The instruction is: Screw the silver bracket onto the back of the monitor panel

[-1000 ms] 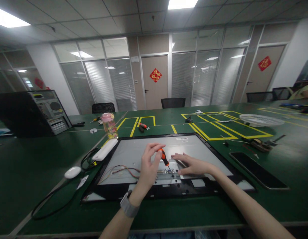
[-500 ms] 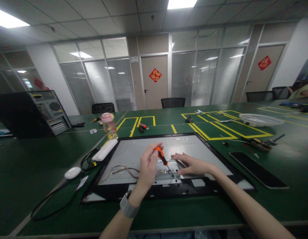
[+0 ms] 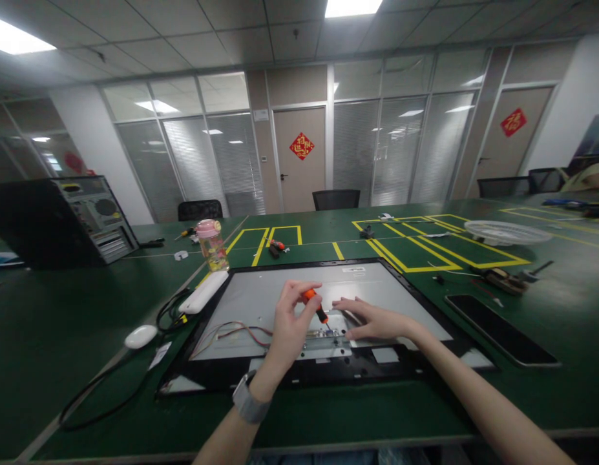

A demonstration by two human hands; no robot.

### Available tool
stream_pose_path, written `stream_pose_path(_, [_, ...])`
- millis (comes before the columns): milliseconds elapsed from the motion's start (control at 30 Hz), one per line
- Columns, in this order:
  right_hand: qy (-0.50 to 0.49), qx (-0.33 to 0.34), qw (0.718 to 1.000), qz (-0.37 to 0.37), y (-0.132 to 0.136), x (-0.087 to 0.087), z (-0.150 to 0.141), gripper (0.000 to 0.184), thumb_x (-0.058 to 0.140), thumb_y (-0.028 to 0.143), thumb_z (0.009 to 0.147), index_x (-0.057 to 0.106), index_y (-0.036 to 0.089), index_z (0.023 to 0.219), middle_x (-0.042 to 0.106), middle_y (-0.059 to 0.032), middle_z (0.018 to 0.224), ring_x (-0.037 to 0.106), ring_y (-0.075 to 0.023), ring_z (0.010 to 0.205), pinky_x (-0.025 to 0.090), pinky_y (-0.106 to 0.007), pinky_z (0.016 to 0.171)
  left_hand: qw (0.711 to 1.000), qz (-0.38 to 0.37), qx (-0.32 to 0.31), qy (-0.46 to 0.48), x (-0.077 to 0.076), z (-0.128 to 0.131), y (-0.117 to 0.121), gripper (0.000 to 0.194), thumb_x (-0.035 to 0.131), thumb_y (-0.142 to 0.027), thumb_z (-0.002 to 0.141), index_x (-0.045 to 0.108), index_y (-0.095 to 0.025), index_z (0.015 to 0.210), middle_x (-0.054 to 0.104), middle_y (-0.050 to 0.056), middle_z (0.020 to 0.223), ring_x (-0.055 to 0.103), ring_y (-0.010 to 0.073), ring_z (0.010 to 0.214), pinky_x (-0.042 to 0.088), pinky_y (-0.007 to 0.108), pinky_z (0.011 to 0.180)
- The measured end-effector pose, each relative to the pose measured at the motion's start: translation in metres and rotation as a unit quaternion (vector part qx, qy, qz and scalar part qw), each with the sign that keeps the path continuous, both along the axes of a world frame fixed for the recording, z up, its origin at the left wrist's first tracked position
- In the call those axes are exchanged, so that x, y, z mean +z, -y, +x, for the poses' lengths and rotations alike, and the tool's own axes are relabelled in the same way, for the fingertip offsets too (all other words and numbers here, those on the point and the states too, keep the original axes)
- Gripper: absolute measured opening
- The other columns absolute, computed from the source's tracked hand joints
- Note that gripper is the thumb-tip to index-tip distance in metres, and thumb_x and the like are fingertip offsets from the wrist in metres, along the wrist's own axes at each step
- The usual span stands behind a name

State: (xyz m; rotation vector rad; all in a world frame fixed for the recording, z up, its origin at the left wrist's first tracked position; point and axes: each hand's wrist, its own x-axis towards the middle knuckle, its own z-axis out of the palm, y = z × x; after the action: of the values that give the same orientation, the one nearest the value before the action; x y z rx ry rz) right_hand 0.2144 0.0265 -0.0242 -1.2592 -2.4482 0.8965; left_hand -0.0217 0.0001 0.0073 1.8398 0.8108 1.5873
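An orange and black screwdriver [image 3: 321, 314] is gripped at its handle by the fingers and thumb of my left hand [image 3: 290, 320]. The tool leans, its tip down at a metal bracket with a small circuit board [image 3: 323, 334] near the front of the panel. This large flat screen panel [image 3: 299, 282] lies back side up, silver-grey with a black frame. My right hand [image 3: 374, 318] rests on it just right of the bracket, palm down, fingers stretched out. Thin coloured wires [image 3: 238, 328] run over the panel's left part. Whatever the tip touches is too small to make out.
Left of the panel are a white power strip [image 3: 203, 292], black cables, a white mouse-like object [image 3: 141, 336] and a pink-lided bottle [image 3: 212, 245]. A phone [image 3: 500, 329] lies to the right. Farther off stand an open computer case [image 3: 86, 216] and a white round fan cover [image 3: 507, 232].
My left fingers have shifted around the screwdriver handle, the thumb now farther over it. The tip stays in place, and my right hand has not moved.
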Motion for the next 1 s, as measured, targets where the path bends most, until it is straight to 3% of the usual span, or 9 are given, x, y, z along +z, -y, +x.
stream_pose_path(200, [-0.002, 0.001, 1.0, -0.007, 0.0003, 0.0009, -0.0002, 0.076, 0.058, 0.064, 0.077, 0.037, 0.027, 0.14, 0.031, -0.005, 0.152, 0.02, -0.0286, 0.141, 0.002, -0.048, 0.118, 1.0, -0.004, -0.008, 0.006, 0.0036, -0.0012, 0.0027, 0.03, 0.042, -0.024, 0.093, 0.065, -0.019, 0.112, 0.059, 0.007, 0.103, 0.056, 0.0182, 0.099, 0.043, 0.032, 0.09])
stream_pose_path(333, [-0.004, -0.001, 1.0, -0.005, -0.0005, -0.0009, 0.0001, 0.077, 0.058, 0.065, 0.077, 0.037, 0.026, 0.141, 0.031, -0.0057, 0.152, 0.019, -0.0285, 0.141, 0.003, -0.048, 0.118, 1.0, 0.001, 0.004, 0.016, 0.002, 0.0002, 0.0019, 0.028, 0.05, -0.026, 0.09, 0.063, -0.02, 0.114, 0.057, 0.004, 0.091, 0.056, 0.0151, 0.083, 0.046, 0.027, 0.078])
stream_pose_path(467, [-0.004, 0.001, 1.0, -0.003, -0.0012, -0.0022, 0.0007, 0.077, 0.059, 0.063, 0.078, 0.037, 0.025, 0.141, 0.031, -0.0062, 0.152, 0.019, -0.0284, 0.141, 0.003, -0.049, 0.118, 0.999, 0.015, 0.035, 0.001, 0.0007, 0.0002, 0.0003, 0.017, 0.06, -0.028, 0.084, 0.069, -0.02, 0.097, 0.052, 0.002, 0.084, 0.054, 0.0139, 0.077, 0.045, 0.026, 0.075])
stream_pose_path(700, [-0.002, 0.002, 1.0, -0.001, -0.0007, -0.0005, 0.0007, 0.076, 0.059, 0.063, 0.078, 0.037, 0.026, 0.141, 0.031, -0.0055, 0.152, 0.019, -0.0285, 0.142, 0.003, -0.049, 0.118, 1.0, 0.002, 0.011, 0.016, 0.0027, -0.0016, 0.0026, 0.029, 0.044, -0.026, 0.093, 0.066, -0.02, 0.111, 0.059, 0.007, 0.108, 0.057, 0.0179, 0.102, 0.043, 0.03, 0.091])
stream_pose_path(800, [0.001, 0.0, 1.0, 0.001, 0.0002, 0.001, 0.0002, 0.077, 0.059, 0.063, 0.078, 0.037, 0.024, 0.141, 0.031, -0.0066, 0.151, 0.019, -0.0294, 0.141, 0.004, -0.049, 0.118, 0.999, 0.001, 0.012, 0.033, 0.0015, -0.0004, 0.0021, 0.027, 0.05, -0.026, 0.091, 0.064, -0.019, 0.112, 0.063, 0.007, 0.103, 0.06, 0.0173, 0.095, 0.046, 0.029, 0.085])
stream_pose_path(1000, [0.004, -0.001, 1.0, -0.001, 0.0012, 0.0019, -0.0002, 0.078, 0.058, 0.064, 0.078, 0.037, 0.023, 0.141, 0.031, -0.0072, 0.151, 0.018, -0.0302, 0.141, 0.003, -0.049, 0.118, 0.998, 0.025, 0.043, 0.027, 0.0016, 0.0001, -0.0005, 0.018, 0.061, -0.026, 0.084, 0.071, -0.018, 0.095, 0.062, 0.004, 0.088, 0.06, 0.0144, 0.08, 0.048, 0.025, 0.074])
